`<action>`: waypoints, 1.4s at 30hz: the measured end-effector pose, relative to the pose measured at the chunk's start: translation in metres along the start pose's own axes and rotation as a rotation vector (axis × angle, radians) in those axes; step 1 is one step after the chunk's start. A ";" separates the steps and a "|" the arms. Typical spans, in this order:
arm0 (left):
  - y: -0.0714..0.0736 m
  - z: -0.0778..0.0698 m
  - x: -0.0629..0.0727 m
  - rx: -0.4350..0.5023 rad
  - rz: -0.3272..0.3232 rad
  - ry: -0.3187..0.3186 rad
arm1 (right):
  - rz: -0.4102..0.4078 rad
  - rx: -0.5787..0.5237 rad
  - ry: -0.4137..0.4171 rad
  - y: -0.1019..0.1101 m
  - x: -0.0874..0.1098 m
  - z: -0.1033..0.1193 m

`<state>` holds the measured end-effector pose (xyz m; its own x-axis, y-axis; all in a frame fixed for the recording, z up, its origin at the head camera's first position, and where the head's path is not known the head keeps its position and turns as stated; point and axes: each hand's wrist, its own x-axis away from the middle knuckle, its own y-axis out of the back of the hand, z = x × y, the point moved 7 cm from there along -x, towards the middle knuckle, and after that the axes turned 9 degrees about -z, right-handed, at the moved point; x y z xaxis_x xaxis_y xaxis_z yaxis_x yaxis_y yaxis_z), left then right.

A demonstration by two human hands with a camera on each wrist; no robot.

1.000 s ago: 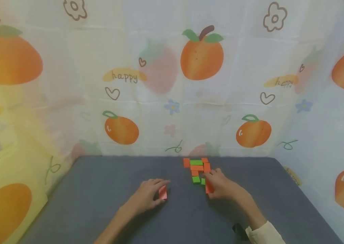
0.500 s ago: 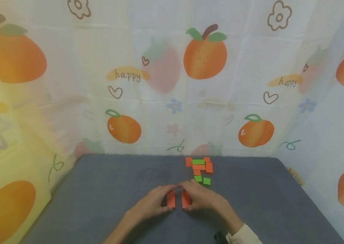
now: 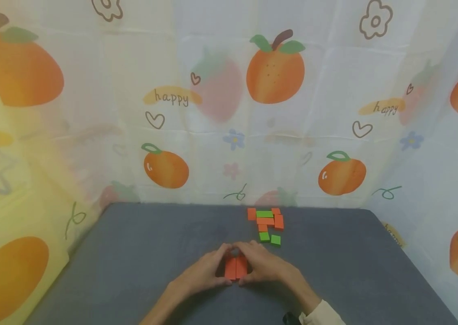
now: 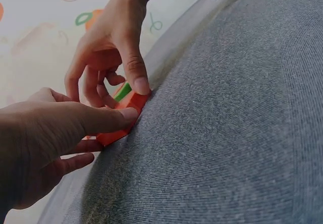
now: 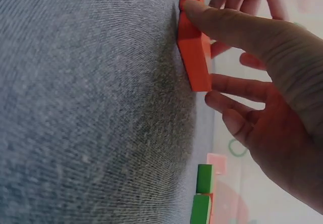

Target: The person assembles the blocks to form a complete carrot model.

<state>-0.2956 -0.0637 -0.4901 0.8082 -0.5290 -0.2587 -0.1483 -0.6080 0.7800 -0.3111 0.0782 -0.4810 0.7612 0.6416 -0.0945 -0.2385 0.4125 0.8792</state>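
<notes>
Two orange-red rectangular blocks lie side by side on the dark grey tabletop [image 3: 139,243], their long sides touching or nearly so. My left hand [image 3: 202,269] pinches the left block [image 3: 230,270] lengthwise, thumb at the near end and fingers at the far end. On the other side, my right hand [image 3: 269,264] holds the right block [image 3: 242,268] the same way. Both thumbs sit close together on the near ends; in the right wrist view the orange-red block [image 5: 194,57] shows a long flat side. The far ends are partly hidden by fingers.
Beyond the hands lies a cluster of several orange blocks [image 3: 265,221] and green blocks [image 3: 264,214]. One green block [image 3: 275,240] sits slightly apart at its near right. A printed fabric curtain [image 3: 212,135] rises behind the table. A dark object [image 3: 291,318] is by the right sleeve.
My right hand has brought its block left and nearer, away from the cluster. The left hand has moved its block right. The gap between the two blocks has closed.
</notes>
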 end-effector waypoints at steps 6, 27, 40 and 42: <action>-0.002 0.001 0.000 0.017 -0.013 0.000 | 0.006 -0.017 -0.014 -0.002 0.000 0.000; -0.001 0.004 0.000 0.048 -0.040 0.018 | 0.000 -0.023 0.007 -0.004 -0.006 0.005; -0.001 0.010 0.001 0.041 -0.045 0.061 | 0.009 -0.004 0.005 -0.006 -0.009 0.009; -0.001 0.010 0.001 0.042 -0.043 0.068 | 0.011 -0.009 0.002 -0.006 -0.010 0.008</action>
<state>-0.3008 -0.0696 -0.4968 0.8508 -0.4618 -0.2508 -0.1359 -0.6544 0.7439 -0.3120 0.0641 -0.4818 0.7575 0.6472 -0.0857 -0.2521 0.4111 0.8760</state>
